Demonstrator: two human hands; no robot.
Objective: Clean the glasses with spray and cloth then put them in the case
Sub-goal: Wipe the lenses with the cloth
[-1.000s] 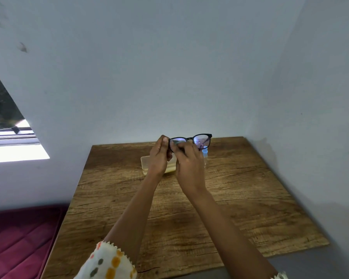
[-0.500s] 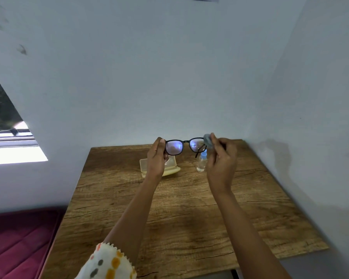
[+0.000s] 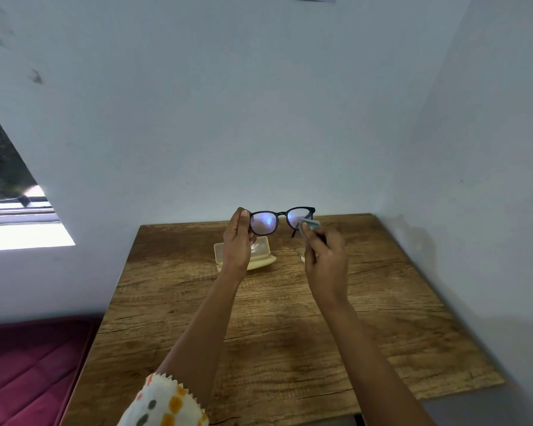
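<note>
Holding the glasses [image 3: 282, 219] up at the frame's center, above the far edge of the table [image 3: 277, 327], we pinched their left end with our left hand [image 3: 237, 244]. Our right hand [image 3: 325, 259] pinched the cloth [image 3: 310, 224] against the right lens, so wiping seemed underway. Next, we judged, came folding them into the open case [image 3: 260, 255] below.

White sleeve [image 3: 163, 404], orange and grey spots

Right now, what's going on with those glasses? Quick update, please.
Left hand grips glasses by one end, raised. Right hand pinches cloth at the other lens. Case open on table. Nothing in the way.
</note>
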